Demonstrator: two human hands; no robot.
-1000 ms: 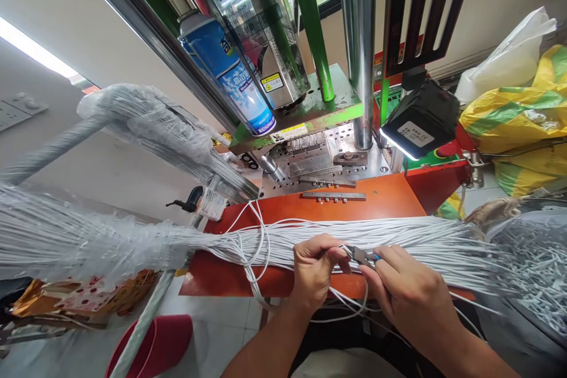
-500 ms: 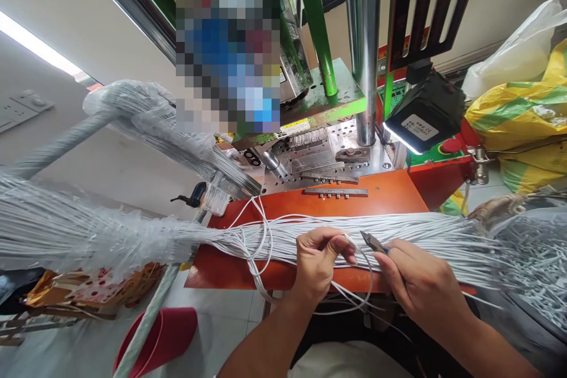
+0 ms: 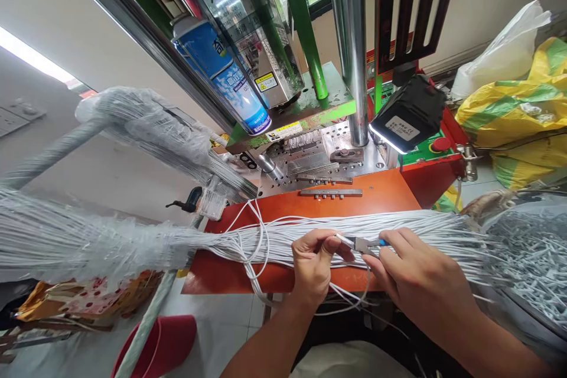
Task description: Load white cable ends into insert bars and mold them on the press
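Observation:
My left hand (image 3: 313, 261) pinches a white cable (image 3: 345, 240) between thumb and fingers, its end pointing to the right. In my right hand (image 3: 410, 266) is a pair of cutting pliers (image 3: 364, 245) with blue handles, mostly covered by the fingers. The plier jaws meet the cable end just right of my left fingertips; whether they are fully closed on it I cannot tell. Beneath both hands a long bundle of white cables (image 3: 283, 239) lies across the orange board (image 3: 212, 274). A few loose cables loop below my hands.
Behind the board stands a green press with a metal bed (image 3: 310, 159); two metal bars (image 3: 331, 192) lie before it. A spray can (image 3: 224, 77) stands at the press. Right are a black lamp (image 3: 407, 112) and a bag of white offcuts (image 3: 531, 254). A red bucket (image 3: 177, 339) is lower left.
The pliers have moved left, from apart to the cable end at my left fingertips. My left hand still pinches the cable. The whole view has shifted slightly.

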